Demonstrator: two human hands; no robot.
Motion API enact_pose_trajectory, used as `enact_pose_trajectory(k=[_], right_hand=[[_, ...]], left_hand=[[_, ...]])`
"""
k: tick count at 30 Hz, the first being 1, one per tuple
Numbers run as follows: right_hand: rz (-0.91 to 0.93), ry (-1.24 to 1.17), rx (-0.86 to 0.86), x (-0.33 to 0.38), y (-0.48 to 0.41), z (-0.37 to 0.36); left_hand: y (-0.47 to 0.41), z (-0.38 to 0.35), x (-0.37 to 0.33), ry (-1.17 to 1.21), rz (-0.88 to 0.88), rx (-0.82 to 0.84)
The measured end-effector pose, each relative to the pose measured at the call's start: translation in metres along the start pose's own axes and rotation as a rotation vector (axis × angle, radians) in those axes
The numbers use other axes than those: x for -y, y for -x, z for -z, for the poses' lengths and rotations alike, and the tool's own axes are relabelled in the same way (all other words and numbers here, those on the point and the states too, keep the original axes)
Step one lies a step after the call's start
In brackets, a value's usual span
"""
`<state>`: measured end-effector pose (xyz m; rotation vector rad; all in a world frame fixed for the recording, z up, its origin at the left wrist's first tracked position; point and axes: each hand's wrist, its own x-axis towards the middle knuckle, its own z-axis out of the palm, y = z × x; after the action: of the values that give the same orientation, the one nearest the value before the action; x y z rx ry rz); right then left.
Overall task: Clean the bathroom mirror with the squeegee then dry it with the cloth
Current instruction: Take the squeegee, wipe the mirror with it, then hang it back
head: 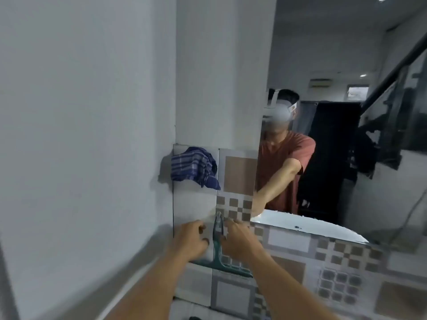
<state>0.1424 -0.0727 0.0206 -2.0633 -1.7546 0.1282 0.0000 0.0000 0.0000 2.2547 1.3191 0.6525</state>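
Your right hand (235, 241) pinched the squeegee (218, 248) by its handle, near the left edge of the tiled wall (240, 172). Your left hand (190, 239) curled beside it, grip unclear. You needed one firm hold, lifting straight off.

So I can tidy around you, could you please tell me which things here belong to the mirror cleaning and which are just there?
For the job: squeegee, blue striped cloth, mirror.
Just there: patterned wall tiles, plain white wall.
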Motion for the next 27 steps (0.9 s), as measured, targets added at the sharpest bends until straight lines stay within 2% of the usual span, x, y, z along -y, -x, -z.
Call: enact_pose_trajectory(k=[7,17,21,27], right_hand=[[-0.15,-0.208,-0.106,-0.011,-0.014,-0.027],[-0.221,-0.529,-0.227,-0.01,-0.019,-0.034],[-0.19,-0.625,-0.254,-0.003,-0.016,-0.026],[-0.14,-0.637,-0.32,0.009,-0.007,-0.012]], left_hand=[[-0.027,-0.041,0.009,0.26,0.092,0.037],[-0.039,-0.053,0.02,0.554,0.138,-0.108],[-0.03,-0.042,0.012,0.554,0.079,-0.152],[-0.009,-0.021,-0.008,0.525,-0.063,-0.209]])
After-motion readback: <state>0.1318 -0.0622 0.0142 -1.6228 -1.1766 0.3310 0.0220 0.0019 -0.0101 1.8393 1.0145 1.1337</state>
